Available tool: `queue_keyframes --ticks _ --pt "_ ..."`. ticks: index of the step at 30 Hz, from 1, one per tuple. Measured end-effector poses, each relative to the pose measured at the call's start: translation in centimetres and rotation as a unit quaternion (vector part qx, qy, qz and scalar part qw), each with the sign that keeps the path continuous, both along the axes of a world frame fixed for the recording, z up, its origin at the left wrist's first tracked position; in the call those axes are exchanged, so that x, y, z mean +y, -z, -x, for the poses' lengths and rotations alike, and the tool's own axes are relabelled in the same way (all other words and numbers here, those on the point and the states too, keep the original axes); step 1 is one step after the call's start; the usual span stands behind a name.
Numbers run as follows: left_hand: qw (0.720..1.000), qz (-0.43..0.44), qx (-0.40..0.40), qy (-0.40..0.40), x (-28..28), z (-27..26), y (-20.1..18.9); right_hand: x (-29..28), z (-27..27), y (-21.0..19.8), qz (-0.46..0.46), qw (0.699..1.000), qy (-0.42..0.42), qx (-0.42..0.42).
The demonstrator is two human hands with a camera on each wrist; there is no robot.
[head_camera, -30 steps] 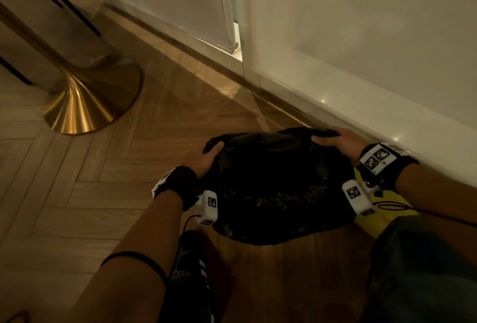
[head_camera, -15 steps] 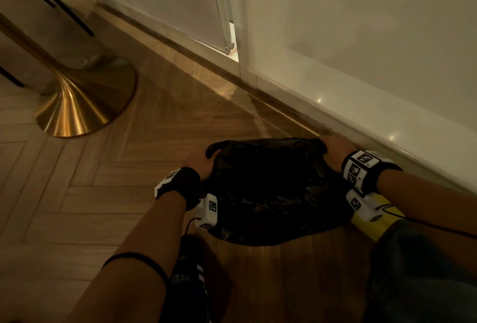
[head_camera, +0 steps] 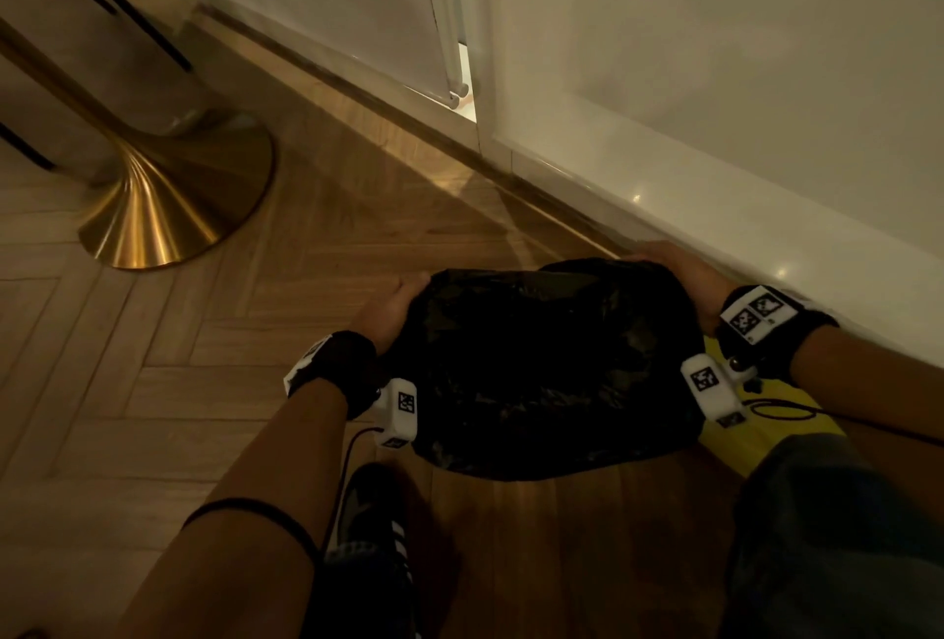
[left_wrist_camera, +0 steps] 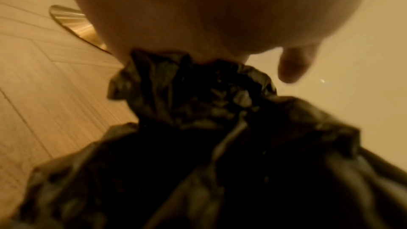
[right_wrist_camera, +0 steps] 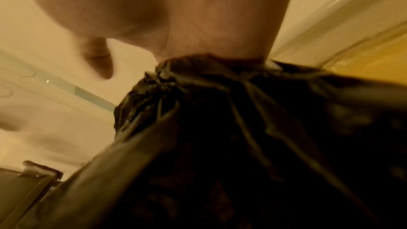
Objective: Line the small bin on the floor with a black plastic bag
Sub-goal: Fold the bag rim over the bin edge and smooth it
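**Bag Spread Wide Over the Bin, a Hand at Each Side**

While the black bag (head_camera: pixel 551 372) covers the small bin so fully that no rim or wall of it shows, the shape under the plastic suggests the bin sits on the wood floor (head_camera: pixel 204 383) just beside the white skirting board (head_camera: pixel 715 229). The left hand (head_camera: pixel 391 309) holds the bag's left edge, and the left wrist view shows a bunch of plastic gathered under the palm with one finger (left_wrist_camera: pixel 293 65) hanging free. The right hand (head_camera: pixel 679 275) does the same on the far right edge, next to the wall; in the right wrist view the plastic is pulled into tight pleats that run up into its grip. So both hands are closed on the bag, well apart from each other, one at each side.

That spacing looks deliberate: holding opposite edges keeps the mouth stretched wide, which is likely what lets it go over the rim all round. The pleats suggest the plastic is under some tension. I judge the task to be well along, with the edge probably being drawn down over the rim.

A yellow thing (head_camera: pixel 766 429) lies on the floor under the right forearm, and a brass table base (head_camera: pixel 168 209) stands well off to the left. Thin plastic pulled this taut could tear or slip off one side.
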State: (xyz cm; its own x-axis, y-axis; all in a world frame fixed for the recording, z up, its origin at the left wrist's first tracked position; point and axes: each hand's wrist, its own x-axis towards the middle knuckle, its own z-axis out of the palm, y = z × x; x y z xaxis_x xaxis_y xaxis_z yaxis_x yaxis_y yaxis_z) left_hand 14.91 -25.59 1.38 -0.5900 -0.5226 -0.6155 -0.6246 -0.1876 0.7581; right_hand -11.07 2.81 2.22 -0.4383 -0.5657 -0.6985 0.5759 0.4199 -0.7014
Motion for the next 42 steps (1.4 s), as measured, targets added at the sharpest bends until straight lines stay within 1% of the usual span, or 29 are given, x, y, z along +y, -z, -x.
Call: queue_keyframes --ticks 1,2,3,5,6,8,9,11,12,14,15,18,20,22,23,24,26,28,30,31,32,33,34,36,37,38,40,42 --pt "0.999 -0.034 0.000 -0.031 0.0 -0.1 -0.1 0.0 0.3 0.1 0.003 1.000 0.024 -0.018" --pt "0.998 -0.031 -0.002 -0.045 0.1 0.0 -0.3 0.1 0.7 0.3 -0.012 0.999 0.039 -0.020" --pt "0.999 0.017 -0.008 -0.029 -0.1 0.0 -0.6 0.2 0.9 0.5 -0.033 0.999 0.027 -0.010" --pt "0.994 0.109 -0.008 0.016 -0.3 0.1 -0.7 0.4 1.1 0.5 -0.087 0.996 -0.034 0.008" --pt "0.992 0.123 -0.008 0.025 -0.5 0.2 -0.7 0.6 1.1 0.4 -0.103 0.992 -0.076 0.006" --pt "0.992 0.114 0.005 0.047 -0.9 0.1 -0.6 0.9 1.3 0.2 -0.111 0.984 -0.138 0.022" --pt "0.992 0.112 0.009 0.056 -1.0 0.0 -0.8 1.1 1.5 0.2 -0.108 0.981 -0.154 0.041" --pt "0.982 0.154 -0.015 0.112 -1.3 -0.1 -0.7 1.3 2.0 0.3 -0.099 0.976 -0.164 0.102" --pt "0.971 0.190 -0.036 0.141 -1.4 -0.1 -0.5 1.4 2.1 0.4 -0.101 0.966 -0.176 0.159" --pt "0.953 0.240 -0.061 0.173 -1.2 0.2 -0.5 1.3 2.1 0.4 -0.115 0.922 -0.216 0.300" --pt "0.950 0.252 -0.068 0.172 -1.0 0.4 -0.7 1.3 1.9 0.3 -0.116 0.902 -0.230 0.347" --pt "0.939 0.295 -0.067 0.166 -0.4 0.6 -1.0 1.4 1.3 0.4 -0.114 0.863 -0.240 0.430" --pt "0.934 0.313 -0.064 0.162 0.0 0.5 -1.2 1.6 1.1 1.0 -0.121 0.831 -0.239 0.488" --pt "0.927 0.334 -0.066 0.157 0.3 0.4 -1.1 1.8 0.8 1.5 -0.139 0.804 -0.242 0.525" --pt "0.922 0.348 -0.070 0.154 0.5 0.4 -1.1 1.7 0.5 1.6 -0.148 0.798 -0.241 0.532" --pt "0.920 0.355 -0.072 0.149 0.7 0.4 -1.1 1.7 0.2 1.6 -0.160 0.798 -0.240 0.529" --pt "0.928 0.342 -0.063 0.136 0.8 0.4 -1.2 1.3 -0.1 1.4 -0.178 0.810 -0.244 0.503" --pt "0.944 0.298 -0.056 0.126 0.4 0.3 -0.9 0.9 -0.2 0.6 -0.179 0.850 -0.237 0.436" --pt "0.964 0.234 -0.045 0.114 0.0 0.2 -0.9 0.5 0.1 -0.5 -0.153 0.889 -0.202 0.381" --pt "0.972 0.206 -0.037 0.109 -0.1 0.1 -1.0 0.3 0.2 -1.0 -0.135 0.902 -0.189 0.364" --pt "0.976 0.185 -0.024 0.108 0.0 0.1 -1.2 0.1 0.4 -1.4 -0.124 0.908 -0.189 0.352" --pt "0.977 0.180 -0.014 0.114 0.0 0.1 -1.3 -0.2 0.5 -1.7 -0.123 0.909 -0.201 0.344" --pt "0.974 0.186 -0.008 0.127 0.1 0.1 -1.3 -0.5 0.6 -1.8 -0.133 0.900 -0.227 0.348" --pt "0.964 0.218 -0.013 0.152 0.3 0.1 -1.3 -1.3 0.6 -1.9 -0.156 0.856 -0.292 0.398" --pt "0.961 0.233 -0.016 0.151 0.3 0.1 -1.2 -1.6 0.6 -2.1 -0.164 0.833 -0.318 0.422" --pt "0.960 0.239 -0.017 0.144 0.3 0.1 -1.1 -1.9 0.5 -2.2 -0.169 0.820 -0.335 0.432" --pt "0.961 0.242 -0.021 0.131 0.3 0.0 -1.1 -2.2 0.4 -2.6 -0.167 0.813 -0.350 0.434" --pt "0.960 0.247 -0.028 0.126 0.4 0.0 -1.0 -2.1 0.5 -2.7 -0.156 0.816 -0.342 0.439"
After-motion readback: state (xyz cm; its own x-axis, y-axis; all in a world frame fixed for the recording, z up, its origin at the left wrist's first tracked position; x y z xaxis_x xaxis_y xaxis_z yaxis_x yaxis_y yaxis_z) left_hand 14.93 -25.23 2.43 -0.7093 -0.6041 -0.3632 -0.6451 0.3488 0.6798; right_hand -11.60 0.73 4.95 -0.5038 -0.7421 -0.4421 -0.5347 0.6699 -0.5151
